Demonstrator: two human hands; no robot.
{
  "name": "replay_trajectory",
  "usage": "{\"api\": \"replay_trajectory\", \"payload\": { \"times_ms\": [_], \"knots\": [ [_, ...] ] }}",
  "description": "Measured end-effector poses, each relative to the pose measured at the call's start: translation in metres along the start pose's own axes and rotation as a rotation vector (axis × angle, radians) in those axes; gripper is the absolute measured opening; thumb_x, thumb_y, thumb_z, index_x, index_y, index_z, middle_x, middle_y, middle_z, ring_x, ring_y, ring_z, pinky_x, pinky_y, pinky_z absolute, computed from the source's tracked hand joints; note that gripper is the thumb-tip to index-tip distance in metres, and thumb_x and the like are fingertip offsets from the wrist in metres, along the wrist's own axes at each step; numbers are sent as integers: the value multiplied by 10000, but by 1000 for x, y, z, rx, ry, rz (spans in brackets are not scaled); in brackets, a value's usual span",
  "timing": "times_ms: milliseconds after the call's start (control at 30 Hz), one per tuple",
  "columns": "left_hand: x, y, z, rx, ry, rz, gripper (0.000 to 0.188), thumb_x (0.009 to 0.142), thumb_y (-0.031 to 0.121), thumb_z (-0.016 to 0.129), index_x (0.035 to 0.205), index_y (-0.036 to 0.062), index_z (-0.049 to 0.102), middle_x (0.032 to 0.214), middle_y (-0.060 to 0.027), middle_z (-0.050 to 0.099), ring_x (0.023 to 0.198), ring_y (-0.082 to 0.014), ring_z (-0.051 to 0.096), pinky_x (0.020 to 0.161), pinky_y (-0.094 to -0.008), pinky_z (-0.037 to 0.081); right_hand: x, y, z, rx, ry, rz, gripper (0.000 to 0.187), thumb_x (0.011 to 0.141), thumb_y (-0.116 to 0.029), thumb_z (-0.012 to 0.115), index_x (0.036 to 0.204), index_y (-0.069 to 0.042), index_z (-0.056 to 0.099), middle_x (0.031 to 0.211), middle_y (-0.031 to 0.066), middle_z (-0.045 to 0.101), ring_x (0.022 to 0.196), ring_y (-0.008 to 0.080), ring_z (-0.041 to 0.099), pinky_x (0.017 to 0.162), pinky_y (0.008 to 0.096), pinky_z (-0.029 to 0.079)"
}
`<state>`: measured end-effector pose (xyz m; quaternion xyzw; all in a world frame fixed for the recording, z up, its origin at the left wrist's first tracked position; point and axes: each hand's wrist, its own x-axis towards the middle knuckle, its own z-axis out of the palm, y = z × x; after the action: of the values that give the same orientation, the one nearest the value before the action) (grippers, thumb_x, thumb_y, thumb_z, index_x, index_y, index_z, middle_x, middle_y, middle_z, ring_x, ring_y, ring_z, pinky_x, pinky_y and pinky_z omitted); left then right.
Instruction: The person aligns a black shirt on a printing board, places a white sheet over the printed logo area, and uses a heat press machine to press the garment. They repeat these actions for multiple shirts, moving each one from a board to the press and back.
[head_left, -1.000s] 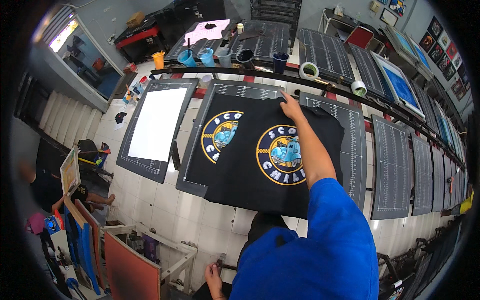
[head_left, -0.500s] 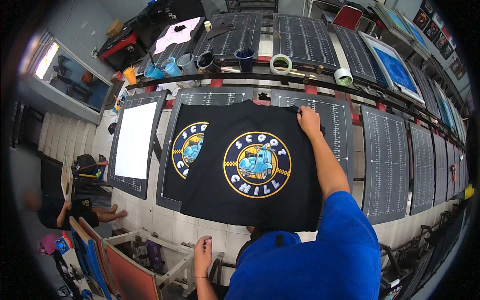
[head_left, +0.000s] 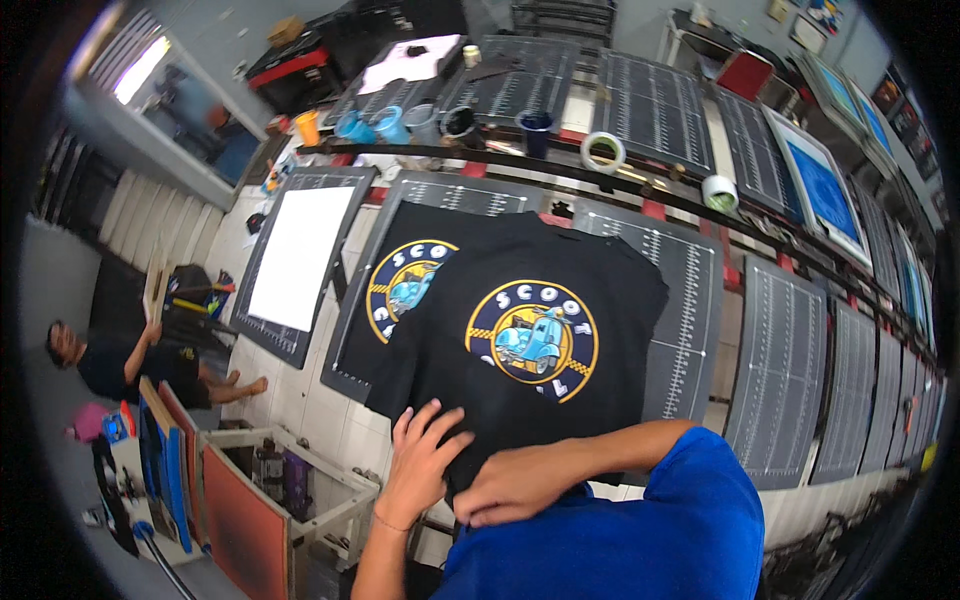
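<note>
A black T-shirt (head_left: pixel 600 300) with a round print of a light-blue scooter lies over two dark pallets, its near part reaching toward me. Under its left side shows a second black T-shirt (head_left: pixel 400 270) bearing the same print. My left hand (head_left: pixel 425 455) rests on the near left part of the upper shirt, fingers spread. Beside it, my right hand (head_left: pixel 520 482) has its fingers curled around cloth at the near edge; the fingertips are hidden. Folds of the shirt cover the lower part of the print.
A white sheet lies on the left pallet (head_left: pixel 260 325). Cups of ink (head_left: pixel 390 122), a dark-blue cup (head_left: pixel 535 130) and tape rolls (head_left: pixel 602 152) stand along the far rail. More pallets (head_left: pixel 770 370) extend right. At left, another person (head_left: pixel 125 355) holds a board; framed screens (head_left: pixel 245 510) lean below.
My right hand has left the shirt's far right corner and come down to its near edge. My left hand has moved up onto the cloth. The view has tilted.
</note>
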<state>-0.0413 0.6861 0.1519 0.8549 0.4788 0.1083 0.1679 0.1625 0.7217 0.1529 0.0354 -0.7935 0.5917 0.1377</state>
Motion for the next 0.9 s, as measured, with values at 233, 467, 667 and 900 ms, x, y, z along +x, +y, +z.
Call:
{"api": "replay_trajectory", "payload": {
  "times_ms": [233, 467, 667, 900],
  "knots": [
    [-149, -45, -15, -194, 272, -456, 307, 608, -30, 631, 903, 54, 657, 897, -87, 658, 934, -298, 617, 946, -427, 422, 88, -64, -35, 258, -301, -254, 110, 972, -129, 525, 991, -21, 534, 800, 166, 626, 739, 361, 636, 620, 435, 473],
    [-289, -92, 46, -342, 746, -918, 193, 722, -47, 625, 907, 8, 631, 931, -134, 663, 908, -321, 623, 856, -369, 461, 246, -68, -29, 116, -365, -258, 125, 965, -105, 567, 989, 7, 618, 844, 149, 664, 733, 321, 658, 613, 373, 506],
    [-405, -125, 35, -934, 1261, -800, 146, 800, 48, 667, 904, 15, 570, 1131, -135, 638, 1112, -259, 582, 975, -376, 442, 403, -79, -15, -107, -334, -275, 103, 934, -108, 621, 945, -8, 645, 892, 135, 689, 802, 303, 681, 691, 339, 518],
    [-457, -171, -48, -1364, 927, -632, 639, 791, 3, 664, 1379, 39, 416, 1316, -131, 550, 1195, -209, 520, 1027, -328, 399, 552, -88, 4, -200, -265, -449, 82, 851, -77, 683, 834, 3, 681, 801, 131, 701, 737, 252, 701, 674, 312, 522]
  ]
}}
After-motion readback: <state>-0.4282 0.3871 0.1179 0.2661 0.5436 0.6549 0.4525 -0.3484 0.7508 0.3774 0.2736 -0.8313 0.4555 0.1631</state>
